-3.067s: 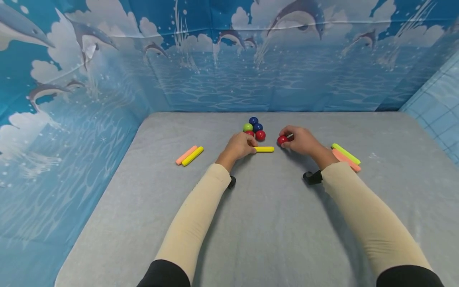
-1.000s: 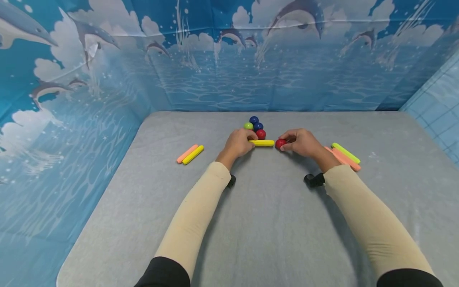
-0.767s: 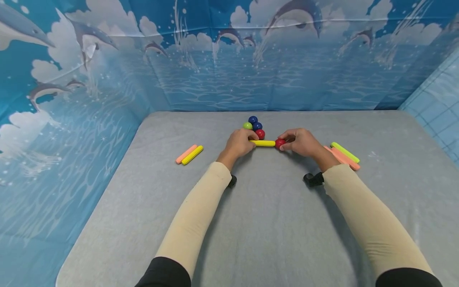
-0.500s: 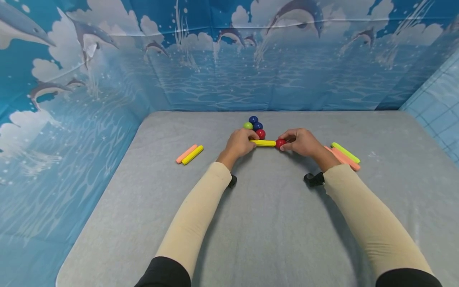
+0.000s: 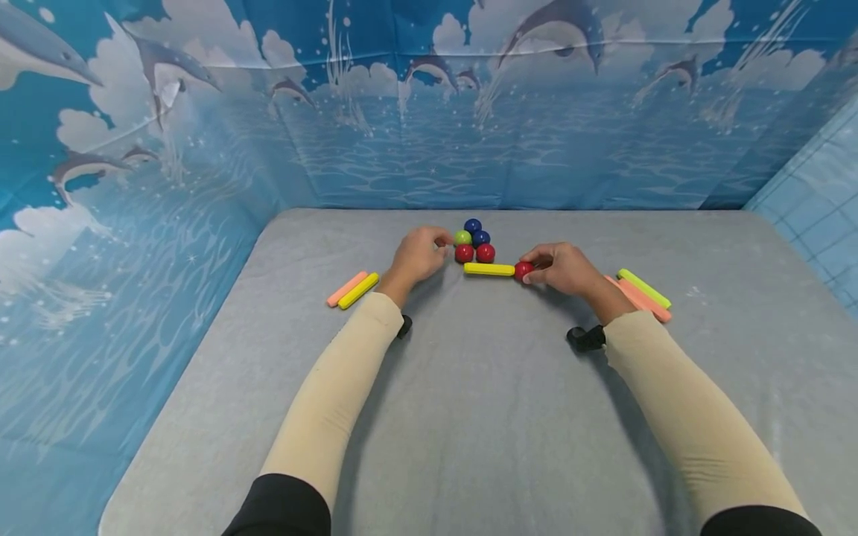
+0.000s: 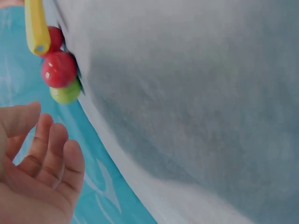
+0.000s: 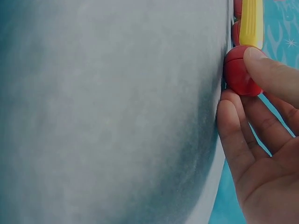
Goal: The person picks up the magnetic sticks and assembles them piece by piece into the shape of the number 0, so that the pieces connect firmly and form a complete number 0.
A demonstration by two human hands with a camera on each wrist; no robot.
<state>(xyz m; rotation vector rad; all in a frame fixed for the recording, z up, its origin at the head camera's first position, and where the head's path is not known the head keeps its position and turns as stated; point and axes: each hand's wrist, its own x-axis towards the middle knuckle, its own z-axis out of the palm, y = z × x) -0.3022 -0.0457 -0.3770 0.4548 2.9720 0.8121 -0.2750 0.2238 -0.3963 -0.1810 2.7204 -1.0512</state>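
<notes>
Right hand (image 7: 261,135) pinches red ball (image 7: 240,70), fingertip contact clearest at the wrist

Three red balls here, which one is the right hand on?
The red ball at the right end of the yellow stick, pinched by the right hand. The other two red balls sit in the cluster, untouched.

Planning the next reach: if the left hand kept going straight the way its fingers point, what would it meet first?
Most likely the green ball: the left hand is empty, its fingertips just short of it. The red ball sits beside it; depth is unclear.
</notes>
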